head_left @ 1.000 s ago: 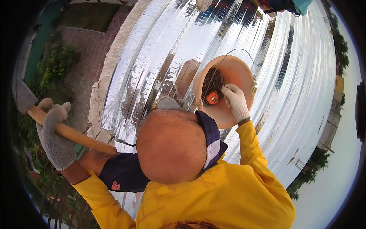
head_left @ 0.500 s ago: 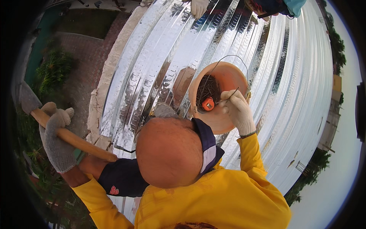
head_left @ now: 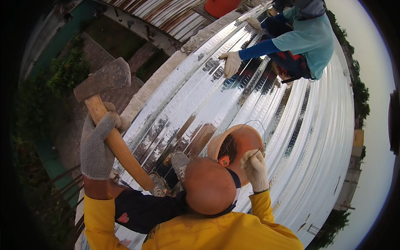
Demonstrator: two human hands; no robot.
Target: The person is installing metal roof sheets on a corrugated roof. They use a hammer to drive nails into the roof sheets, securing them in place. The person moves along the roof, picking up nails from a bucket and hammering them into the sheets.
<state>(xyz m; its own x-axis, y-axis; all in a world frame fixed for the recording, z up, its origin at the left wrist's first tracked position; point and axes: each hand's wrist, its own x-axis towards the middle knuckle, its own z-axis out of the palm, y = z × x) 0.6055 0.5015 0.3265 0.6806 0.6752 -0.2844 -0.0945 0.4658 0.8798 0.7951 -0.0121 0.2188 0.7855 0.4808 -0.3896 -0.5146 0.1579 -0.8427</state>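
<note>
My left hand [head_left: 100, 146], in a grey knitted glove, is closed round the wooden handle of a hatchet [head_left: 102, 79], its rusty head raised over the roof's edge. My right hand [head_left: 255, 171], in a white glove, pinches a thin nail [head_left: 258, 151] over a clay-coloured bucket [head_left: 220, 139]. Dark nails or wire pieces and an orange tape measure [head_left: 224, 161] lie inside the bucket, which stands on shiny ribbed metal sheeting [head_left: 208, 100]. A rounded area of bare skin [head_left: 210, 187] partly hides the bucket's lower side.
A co-worker [head_left: 304, 46] in a light blue shirt crouches at the upper right, gloved hands on the sheeting. A rough concrete edge [head_left: 143, 93] runs along the left, with paving and plants below. A red container [head_left: 221, 6] sits at the top; trees line the right.
The view has shifted, bringing more of the co-worker into frame. My left hand has lifted the hatchet up and rightward. My right hand now holds the nail higher against the bucket's right side.
</note>
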